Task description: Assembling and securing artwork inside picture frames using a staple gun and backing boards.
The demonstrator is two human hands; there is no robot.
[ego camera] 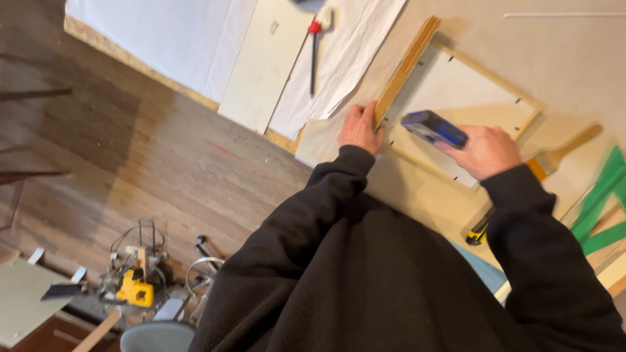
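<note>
Two hands on work: left hand (360, 128) gripping wooden frame (515, 91) at its raised edge, right hand (486, 151) closed around blue stapler (433, 128) over backing board (450, 98); paintbrush (566, 150) beside.

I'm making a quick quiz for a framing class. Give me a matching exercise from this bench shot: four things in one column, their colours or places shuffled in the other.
Things:
1. Stapler
2. Paintbrush
3. Wooden strip
4. Frame

Descriptions:
A. Held on edge by the left hand
B. Lying flat on the bench, back side up
C. Blue, gripped in the right hand
D. Wooden handle, behind the right hand

Pairs: 1-C, 2-D, 3-A, 4-B
</note>
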